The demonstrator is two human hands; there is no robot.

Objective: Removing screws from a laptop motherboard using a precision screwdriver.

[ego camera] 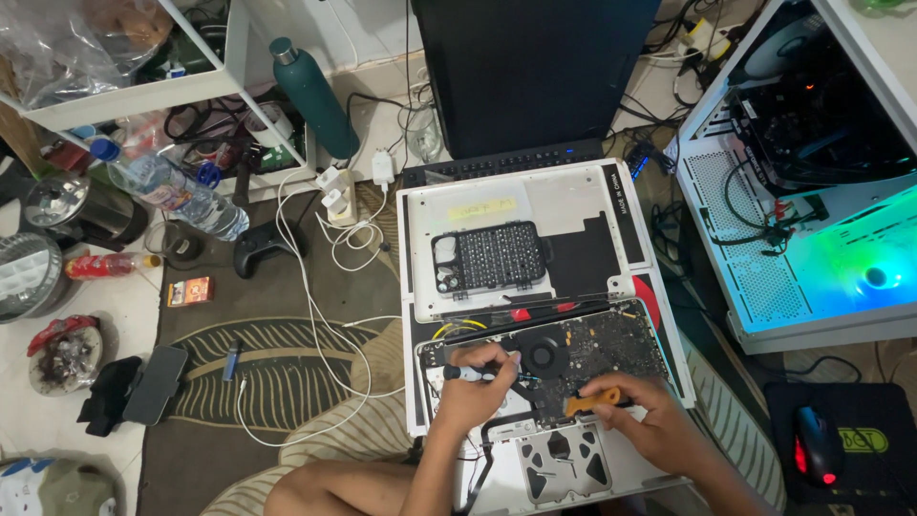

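Head view looks down on an opened laptop [544,382] lying on the floor between the person's knees. Left hand [473,392] has its grip clamped on a screwdriver [468,373], whose tip is hard to make out against the dark circuit board [611,349]. Right hand [645,416] pinches an orange pry tool [592,401], partly covered by fingers. A bit case [489,256] rests on the removed bottom cover [573,205]. Both forearms are cut off by the lower edge.

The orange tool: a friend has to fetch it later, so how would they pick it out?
Find the opened laptop on the floor. The right hand pinches the orange tool over its dark circuit board. It is the only orange thing there; the left hand holds a dark screwdriver.
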